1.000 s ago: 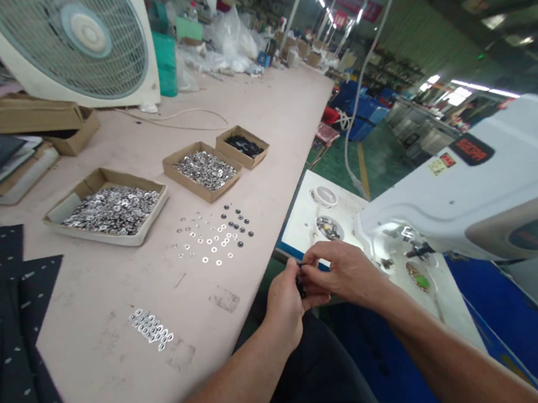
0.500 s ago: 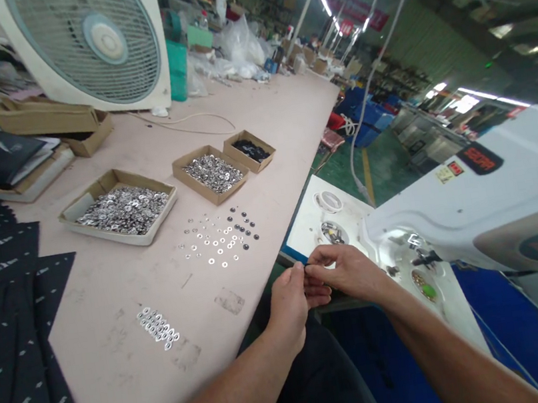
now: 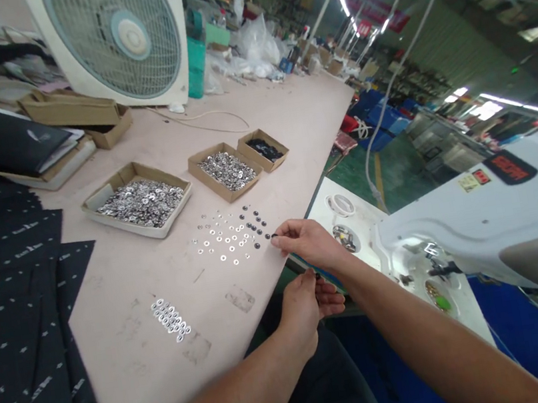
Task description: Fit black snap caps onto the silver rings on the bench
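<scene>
My right hand (image 3: 308,241) reaches over the table edge, thumb and fingertips pinched at a small black snap cap (image 3: 274,235). Beside it lie several loose black snap caps (image 3: 259,232) and a scatter of silver snap rings (image 3: 223,258). Lower down, off the table's edge, my left hand (image 3: 301,308) is closed with its fingers curled. A dark round snap cap (image 3: 317,276) shows between its thumb and forefinger; the rest of the palm is hidden.
Cardboard trays of silver snap parts (image 3: 142,203) and black parts (image 3: 265,149) stand on the table (image 3: 141,396). Oval silver eyelets (image 3: 171,320) lie in rows. Black printed fabric (image 3: 31,371) covers the left, a fan (image 3: 131,40) the back. A white machine (image 3: 452,208) stands right.
My right hand has left my left hand and moved up and left to the black snap caps. My left hand has shifted slightly down and right. The whole view has swung a little left.
</scene>
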{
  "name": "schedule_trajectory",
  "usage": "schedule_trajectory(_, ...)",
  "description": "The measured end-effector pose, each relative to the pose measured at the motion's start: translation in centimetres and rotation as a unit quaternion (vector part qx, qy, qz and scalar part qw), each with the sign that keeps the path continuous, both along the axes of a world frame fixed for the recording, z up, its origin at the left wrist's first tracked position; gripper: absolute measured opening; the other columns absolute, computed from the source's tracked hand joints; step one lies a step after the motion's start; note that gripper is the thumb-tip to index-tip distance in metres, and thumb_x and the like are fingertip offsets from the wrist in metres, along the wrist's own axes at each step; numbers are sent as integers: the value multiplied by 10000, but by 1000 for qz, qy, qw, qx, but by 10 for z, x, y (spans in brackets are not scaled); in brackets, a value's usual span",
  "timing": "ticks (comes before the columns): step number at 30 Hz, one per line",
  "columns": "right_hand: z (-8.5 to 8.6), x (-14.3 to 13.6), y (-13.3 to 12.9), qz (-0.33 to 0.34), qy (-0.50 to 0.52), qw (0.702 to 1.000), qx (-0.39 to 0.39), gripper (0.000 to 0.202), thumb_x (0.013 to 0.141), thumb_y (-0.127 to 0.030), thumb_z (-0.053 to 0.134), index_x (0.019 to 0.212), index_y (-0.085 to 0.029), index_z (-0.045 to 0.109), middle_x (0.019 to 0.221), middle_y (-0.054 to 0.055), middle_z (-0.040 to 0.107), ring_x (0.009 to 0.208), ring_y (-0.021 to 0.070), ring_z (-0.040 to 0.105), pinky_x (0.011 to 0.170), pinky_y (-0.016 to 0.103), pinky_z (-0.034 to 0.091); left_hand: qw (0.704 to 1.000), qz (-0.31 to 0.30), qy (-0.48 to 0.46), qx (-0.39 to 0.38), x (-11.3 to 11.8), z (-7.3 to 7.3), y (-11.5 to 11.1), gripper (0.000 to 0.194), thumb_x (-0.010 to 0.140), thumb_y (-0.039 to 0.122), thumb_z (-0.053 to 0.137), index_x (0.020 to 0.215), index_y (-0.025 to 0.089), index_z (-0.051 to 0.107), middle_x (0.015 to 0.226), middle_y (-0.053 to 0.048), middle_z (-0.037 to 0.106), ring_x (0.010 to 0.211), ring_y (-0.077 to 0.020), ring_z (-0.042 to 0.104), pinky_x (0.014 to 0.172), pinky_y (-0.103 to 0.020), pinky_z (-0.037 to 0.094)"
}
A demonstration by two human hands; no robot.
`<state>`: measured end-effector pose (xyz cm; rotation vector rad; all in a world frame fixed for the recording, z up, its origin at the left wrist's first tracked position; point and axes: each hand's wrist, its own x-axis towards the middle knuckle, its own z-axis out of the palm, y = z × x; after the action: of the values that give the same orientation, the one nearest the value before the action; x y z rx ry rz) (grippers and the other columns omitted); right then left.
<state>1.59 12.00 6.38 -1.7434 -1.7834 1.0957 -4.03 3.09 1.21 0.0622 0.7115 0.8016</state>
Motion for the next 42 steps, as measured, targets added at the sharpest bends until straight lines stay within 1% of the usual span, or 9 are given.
schedule_trajectory(7,-18,-25,28,30,-42,999,-9,183,817,-339,665,787,-159,645,585,-29,584,484,108,548,501,232,387,1000,-14,-6,14,-2,3,-1,324,993,304,413,808,91,574,676,-75,587,531,-153,587,506,-258,522)
schedule_trajectory(13,-12,-32,16,37,-102,988,108,124,803,-304,700,778,-185,683,619,-27,614,582,116,544,580,240,397,999,-17,-11,34,3,-3,-3,315,948,353,470,807,109,611,687,-76,591,556,-167,584,523,-281,533)
schedule_trajectory(17,-7,-40,4,55,-58,995,56,98,803,-280,705,782,-186,688,620,-29,638,551,111,576,570,236,417,999,-26,5,38,1,0,-3,269,928,298,461,833,119,637,679,-68,590,586,-179,587,534,-295,547)
schedule_trajectory(20,-10,-45,2,52,-45,997,25,79,788,-247,716,762,-179,684,585,-37,639,505,108,586,539,230,421,999,-25,23,25,-3,7,-2,262,927,256,435,844,131,650,716,-78,617,597,-189,588,522,-305,547)
schedule_trajectory(25,-18,-48,4,63,-69,995,31,44,799,-220,698,779,-181,703,619,-35,657,507,108,593,549,237,426,999,-29,33,-15,-6,14,1,275,927,190,395,829,136,646,744,-91,637,599,-195,590,513,-306,540)
schedule_trajectory(30,-18,-50,4,97,-123,985,71,51,820,-196,678,783,-181,711,687,-27,679,589,108,577,600,239,405,998,-36,45,-17,-3,12,1,296,932,182,375,857,135,658,741,-86,639,589,-201,587,517,-322,537)
schedule_trajectory(33,-19,-52,5,108,-143,980,92,51,816,-185,680,780,-179,716,715,-21,689,643,116,584,615,236,392,998,-33,58,-21,-3,11,1,278,933,188,384,923,138,657,833,-90,654,652,-205,605,520,-298,525)
schedule_trajectory(36,-20,-53,4,109,-145,979,89,46,809,-180,684,786,-180,724,727,-16,693,670,122,593,627,235,390,997,-31,63,-26,-3,11,1,279,937,186,378,980,144,650,918,-90,658,711,-201,614,519,-264,506)
schedule_trajectory(42,-21,-51,3,101,-140,982,77,85,834,-199,659,761,-177,697,676,-30,660,605,105,542,612,234,369,998,-40,47,-18,-3,11,-1,279,925,168,376,953,149,653,866,-79,651,676,-194,598,550,-287,518)
